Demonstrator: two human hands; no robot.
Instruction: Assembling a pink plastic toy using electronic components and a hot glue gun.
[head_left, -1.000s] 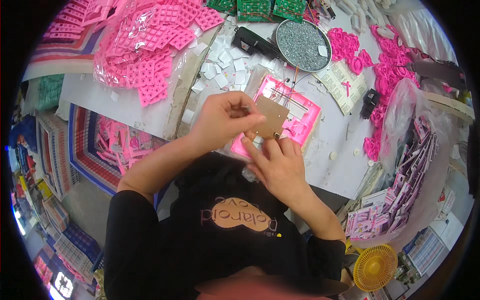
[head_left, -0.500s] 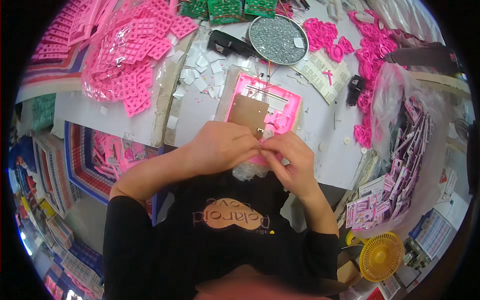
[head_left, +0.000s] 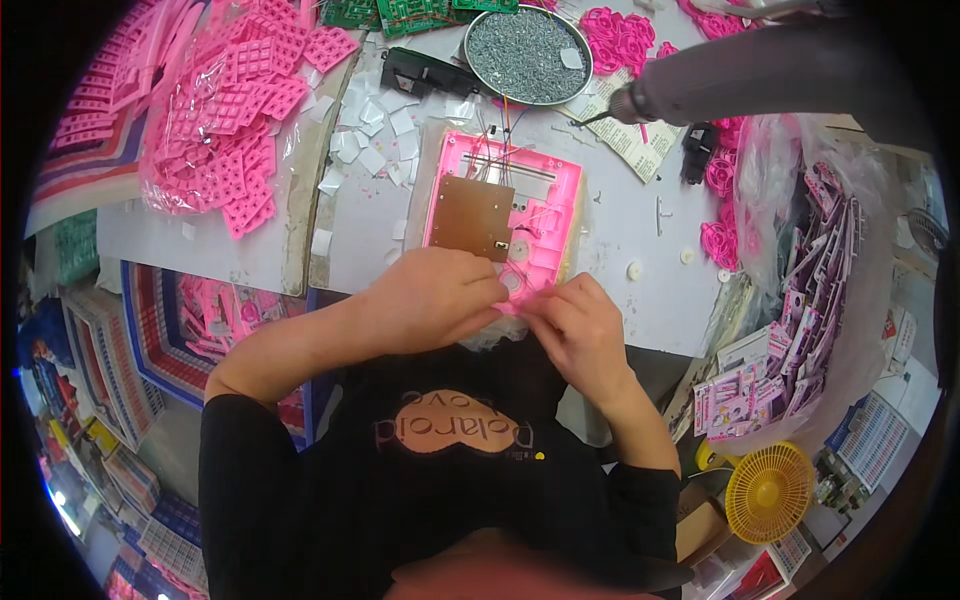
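A pink plastic housing [head_left: 566, 215] lies open side up at the table's front edge, with a brown circuit board [head_left: 475, 215] and thin wires [head_left: 497, 150] inside it. My left hand [head_left: 440, 298] rests over its lower left corner, thumb and fingers closed. At the lower right corner my right hand [head_left: 582, 328] has its fingertips pinched together. A small gap separates the two hands' fingertips. Whatever they pinch there is too small or too hidden to name. Under the housing shows some clear plastic wrap [head_left: 425, 165].
An electric screwdriver [head_left: 740, 80] reaches in from the upper right. A round tray of small screws [head_left: 468, 50] stands beyond the housing. White square pieces [head_left: 372, 158] and a bag of pink keypads [head_left: 215, 130] lie left. Printed cards [head_left: 800, 340] fill a bag at right.
My fingertips, together before, have moved apart slightly, baring more of the housing's lower end. The electric screwdriver now extends further in from the right. The whole view has shifted slightly.
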